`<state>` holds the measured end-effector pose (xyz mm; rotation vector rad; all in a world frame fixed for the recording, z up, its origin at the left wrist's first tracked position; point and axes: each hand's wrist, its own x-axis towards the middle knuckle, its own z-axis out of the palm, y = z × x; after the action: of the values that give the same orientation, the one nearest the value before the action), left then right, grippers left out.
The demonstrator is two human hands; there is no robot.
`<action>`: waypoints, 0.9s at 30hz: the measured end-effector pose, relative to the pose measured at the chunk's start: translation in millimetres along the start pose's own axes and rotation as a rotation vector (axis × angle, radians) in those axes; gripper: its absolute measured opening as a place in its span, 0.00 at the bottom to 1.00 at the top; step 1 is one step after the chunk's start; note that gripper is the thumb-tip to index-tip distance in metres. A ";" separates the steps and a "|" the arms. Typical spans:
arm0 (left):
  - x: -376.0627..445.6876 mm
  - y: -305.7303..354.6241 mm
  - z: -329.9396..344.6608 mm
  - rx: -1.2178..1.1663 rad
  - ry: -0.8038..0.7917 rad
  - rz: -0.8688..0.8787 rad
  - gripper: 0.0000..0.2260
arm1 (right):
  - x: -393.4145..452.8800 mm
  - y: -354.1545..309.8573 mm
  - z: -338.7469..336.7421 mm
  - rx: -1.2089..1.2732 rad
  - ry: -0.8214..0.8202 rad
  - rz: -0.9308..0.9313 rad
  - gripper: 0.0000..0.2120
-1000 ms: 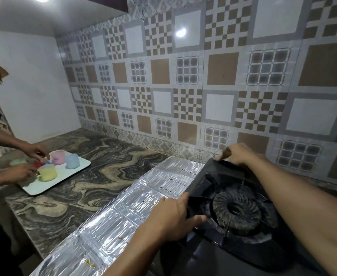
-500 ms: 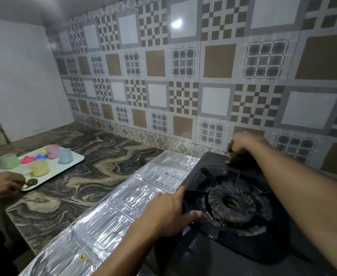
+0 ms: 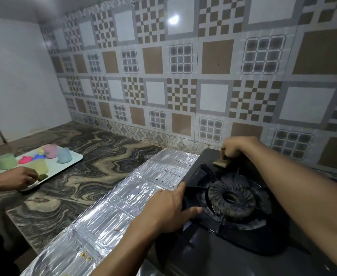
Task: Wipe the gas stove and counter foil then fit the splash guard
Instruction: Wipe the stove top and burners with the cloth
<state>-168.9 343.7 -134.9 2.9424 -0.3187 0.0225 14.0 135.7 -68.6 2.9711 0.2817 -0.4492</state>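
Observation:
A black gas stove (image 3: 215,253) with a dark ring burner (image 3: 231,198) stands at the lower right. My right hand (image 3: 236,146) presses a brownish cloth (image 3: 220,162) onto the stove's far left corner, close to the tiled wall. My left hand (image 3: 169,208) lies flat on the stove's left edge, thumb over the black top. A strip of shiny ribbed foil (image 3: 112,214) lies flat on the counter along the stove's left side, with a few crumbs on it.
The marble counter (image 3: 88,168) stretches left. At its far left stands a white tray (image 3: 72,162) with pastel cups and coloured shapes; another person's hand (image 3: 18,179) rests on it. The patterned tiled wall (image 3: 183,86) runs right behind the stove.
My right hand has slid with the cloth along the stove's back edge. The other person's second hand has left the tray. My left hand stays on the stove's edge.

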 end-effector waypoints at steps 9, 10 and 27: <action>-2.6 4.9 -5.2 0.029 -0.028 0.003 0.35 | -0.8 -32.7 -14.7 0.231 0.271 0.043 0.13; -3.2 4.8 -5.1 0.024 -0.031 0.001 0.35 | 1.1 -42.3 -10.4 0.234 0.216 0.017 0.15; -14.2 -12.7 6.3 -0.182 -0.048 0.040 0.31 | -39.3 -119.5 -39.0 0.182 0.282 -0.191 0.13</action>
<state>-180.1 357.8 -143.9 2.7598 -0.3655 -0.0681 -36.0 251.6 -30.9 3.1987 0.5864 -0.0738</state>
